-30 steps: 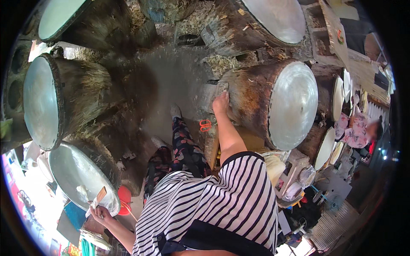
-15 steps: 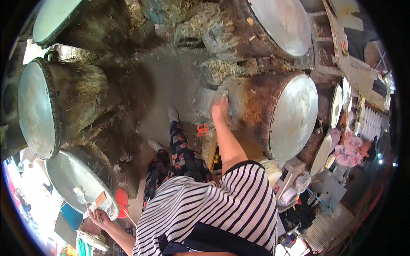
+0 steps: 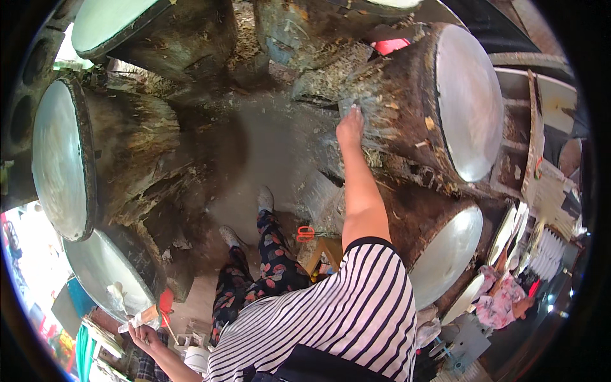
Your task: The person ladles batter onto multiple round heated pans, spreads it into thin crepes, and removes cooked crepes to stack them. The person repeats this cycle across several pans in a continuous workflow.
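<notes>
My right hand point(image 3: 350, 129) is stretched far forward to the lower side of a drum-shaped, soot-stained griddle stand point(image 3: 401, 105). Its fingers are closed at a greyish patch there; anything between them is too small to make out. A round, pale metal griddle plate point(image 3: 470, 102) tops that stand. At the lower left my left hand point(image 3: 146, 337) grips a flat wooden paddle point(image 3: 150, 314), with a whitish, see-through piece beside it. The paddle is at the rim of another round griddle point(image 3: 105, 267), on which a small pale lump point(image 3: 117, 294) lies.
More drum-shaped stands with round plates surround me, including a left griddle point(image 3: 62, 159) and a lower right griddle point(image 3: 447, 258). Orange-handled scissors point(image 3: 305, 233) are near my legs. A red container point(image 3: 166, 300) stands by the left griddles. A person in pink floral clothing point(image 3: 496, 302) is at the right.
My right hand has left the lower right stand's base and moved forward to the stand beyond it. My body has shifted with it. My left hand still holds the wooden paddle.
</notes>
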`<move>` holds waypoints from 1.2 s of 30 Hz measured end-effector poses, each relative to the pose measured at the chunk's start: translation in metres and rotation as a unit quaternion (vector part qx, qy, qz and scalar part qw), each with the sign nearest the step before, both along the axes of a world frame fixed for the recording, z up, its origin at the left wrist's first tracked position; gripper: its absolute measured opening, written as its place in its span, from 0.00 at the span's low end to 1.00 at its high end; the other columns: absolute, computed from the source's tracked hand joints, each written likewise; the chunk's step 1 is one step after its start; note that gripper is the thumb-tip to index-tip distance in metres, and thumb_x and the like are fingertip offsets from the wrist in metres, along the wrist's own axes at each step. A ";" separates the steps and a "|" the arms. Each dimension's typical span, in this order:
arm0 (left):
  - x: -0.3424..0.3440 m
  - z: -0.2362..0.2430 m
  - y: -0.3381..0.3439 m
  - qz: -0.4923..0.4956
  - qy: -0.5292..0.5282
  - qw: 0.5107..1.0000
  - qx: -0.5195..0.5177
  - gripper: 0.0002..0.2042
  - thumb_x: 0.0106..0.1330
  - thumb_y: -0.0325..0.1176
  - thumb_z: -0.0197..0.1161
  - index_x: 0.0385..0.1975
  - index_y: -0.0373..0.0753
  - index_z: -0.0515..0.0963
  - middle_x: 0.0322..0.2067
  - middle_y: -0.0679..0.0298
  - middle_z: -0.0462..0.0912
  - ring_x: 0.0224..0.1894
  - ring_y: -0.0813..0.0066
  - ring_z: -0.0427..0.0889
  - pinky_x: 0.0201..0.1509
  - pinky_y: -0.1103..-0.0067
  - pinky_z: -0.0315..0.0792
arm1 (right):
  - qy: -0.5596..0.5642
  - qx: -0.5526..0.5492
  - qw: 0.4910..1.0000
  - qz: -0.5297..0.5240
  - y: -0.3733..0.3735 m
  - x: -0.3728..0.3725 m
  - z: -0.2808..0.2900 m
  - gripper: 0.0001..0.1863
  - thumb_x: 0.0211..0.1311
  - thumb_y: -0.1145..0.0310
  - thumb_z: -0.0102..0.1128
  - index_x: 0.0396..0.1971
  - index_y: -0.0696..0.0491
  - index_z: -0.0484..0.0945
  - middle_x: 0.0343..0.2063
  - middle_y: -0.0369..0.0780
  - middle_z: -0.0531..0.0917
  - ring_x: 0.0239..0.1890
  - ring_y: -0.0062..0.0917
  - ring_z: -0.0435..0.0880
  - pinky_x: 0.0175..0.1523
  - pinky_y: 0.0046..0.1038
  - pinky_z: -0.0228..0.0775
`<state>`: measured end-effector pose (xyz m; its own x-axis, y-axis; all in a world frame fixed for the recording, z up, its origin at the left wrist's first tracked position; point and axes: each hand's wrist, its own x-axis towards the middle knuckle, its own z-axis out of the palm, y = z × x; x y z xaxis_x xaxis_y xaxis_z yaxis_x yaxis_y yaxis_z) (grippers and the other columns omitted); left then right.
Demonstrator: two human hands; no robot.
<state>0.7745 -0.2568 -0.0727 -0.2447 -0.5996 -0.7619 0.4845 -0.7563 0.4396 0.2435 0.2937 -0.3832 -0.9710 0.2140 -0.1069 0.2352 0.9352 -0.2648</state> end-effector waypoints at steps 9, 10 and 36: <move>0.042 -0.016 -0.014 -0.008 0.000 0.999 -0.042 0.12 0.70 0.32 0.44 0.46 0.30 0.65 0.11 0.72 0.58 0.09 0.87 0.54 0.11 0.88 0.52 | -0.006 0.033 0.999 0.030 -0.003 -0.003 -0.002 0.20 0.61 0.71 0.44 0.53 0.61 0.66 0.61 0.48 0.60 0.62 0.40 0.59 0.62 0.33 0.57; 0.051 -0.020 -0.019 -0.018 0.003 0.998 -0.056 0.14 0.70 0.31 0.44 0.50 0.30 0.64 0.12 0.73 0.59 0.10 0.88 0.54 0.11 0.89 0.52 | -0.008 0.048 0.998 0.039 -0.002 -0.004 -0.006 0.20 0.61 0.71 0.44 0.54 0.61 0.66 0.61 0.47 0.60 0.62 0.40 0.59 0.63 0.33 0.57; 0.063 -0.004 0.001 -0.017 0.065 0.995 -0.079 0.16 0.70 0.29 0.37 0.53 0.31 0.63 0.13 0.70 0.65 0.09 0.86 0.59 0.11 0.89 0.57 | 0.013 -0.694 0.566 -0.444 0.016 -0.041 -0.075 0.22 0.65 0.67 0.41 0.58 0.58 0.59 0.49 0.44 0.69 0.52 0.32 0.69 0.54 0.33 0.63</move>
<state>0.8376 -0.2563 -0.0763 -0.3575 -0.6992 -0.6190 0.5196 -0.6997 0.4903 0.2025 0.3097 -0.4584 -0.5514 0.3467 -0.7588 0.4287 -0.6625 -0.6143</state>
